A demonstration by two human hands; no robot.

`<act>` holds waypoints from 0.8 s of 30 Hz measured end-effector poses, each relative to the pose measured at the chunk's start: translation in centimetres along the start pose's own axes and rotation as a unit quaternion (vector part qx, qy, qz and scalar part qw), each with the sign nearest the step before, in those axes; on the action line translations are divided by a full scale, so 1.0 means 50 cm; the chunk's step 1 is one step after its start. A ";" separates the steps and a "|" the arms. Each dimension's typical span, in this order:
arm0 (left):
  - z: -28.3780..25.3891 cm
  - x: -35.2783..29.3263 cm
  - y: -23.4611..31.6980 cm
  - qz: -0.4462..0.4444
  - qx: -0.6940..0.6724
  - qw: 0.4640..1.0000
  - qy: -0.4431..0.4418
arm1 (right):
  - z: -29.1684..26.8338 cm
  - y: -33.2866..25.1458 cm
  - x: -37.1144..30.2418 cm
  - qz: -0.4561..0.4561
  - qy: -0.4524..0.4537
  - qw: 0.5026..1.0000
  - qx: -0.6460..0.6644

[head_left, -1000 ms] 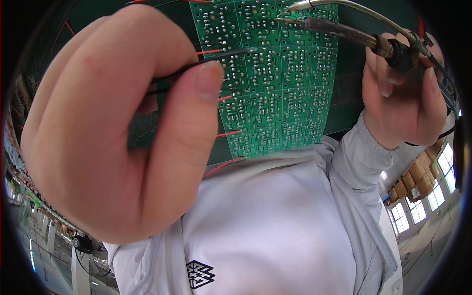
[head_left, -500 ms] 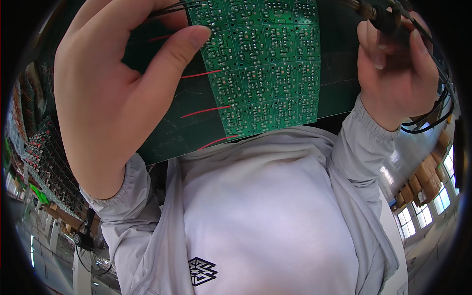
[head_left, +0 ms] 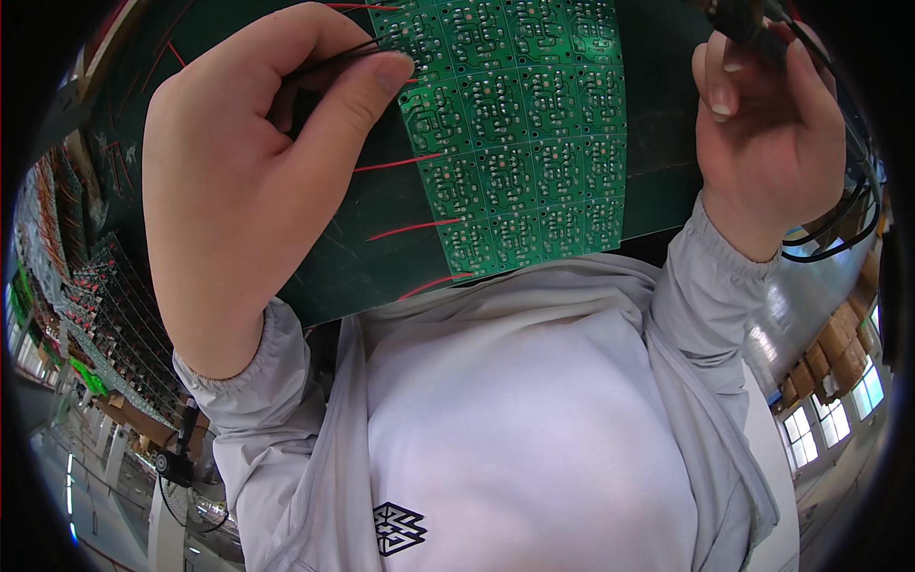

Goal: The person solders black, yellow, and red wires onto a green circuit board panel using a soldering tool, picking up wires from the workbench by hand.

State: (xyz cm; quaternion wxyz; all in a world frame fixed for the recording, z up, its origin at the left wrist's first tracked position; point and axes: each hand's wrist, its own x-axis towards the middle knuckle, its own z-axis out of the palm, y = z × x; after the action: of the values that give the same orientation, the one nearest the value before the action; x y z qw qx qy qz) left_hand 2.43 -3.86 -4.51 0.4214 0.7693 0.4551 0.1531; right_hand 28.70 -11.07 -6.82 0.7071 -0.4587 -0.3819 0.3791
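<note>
A green panel of circuit boards (head_left: 534, 143), dotted with shiny solder joints, lies on the dark green work surface (head_left: 658, 191) in front of me. Short red wires (head_left: 400, 162) stick out from its left edge. At that edge, my left hand (head_left: 257, 162) is closed in a pinch on thin black wires (head_left: 343, 59), their ends reaching the board's upper left. My right hand (head_left: 767, 143), at the upper right, grips what looks like a soldering iron (head_left: 748, 29) with a dark handle. Its tip is cut off by the picture's top edge.
A black cable (head_left: 834, 248) loops beside my right wrist. Loose red wires (head_left: 172, 55) lie at the far left of the surface. Many wired boards (head_left: 114, 305) are piled on the left, near a small black fan (head_left: 174, 467). Cardboard boxes (head_left: 829, 357) stand at the right.
The board panel appears slightly lower and further right in view. My left hand has shifted right with the black wires, and more loose red wires show behind it. The right hand stays raised.
</note>
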 end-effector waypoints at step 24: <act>0.008 -0.012 0.019 -0.023 -0.029 0.999 -0.006 | -0.011 -0.010 -0.026 0.076 -0.224 0.970 -0.058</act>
State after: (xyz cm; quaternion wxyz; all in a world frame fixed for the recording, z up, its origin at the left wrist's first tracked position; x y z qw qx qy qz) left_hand 2.88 -4.80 -3.93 0.4497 0.7471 0.4653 0.1523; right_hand 28.75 -12.56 -6.78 0.5451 -0.4294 -0.5162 0.5020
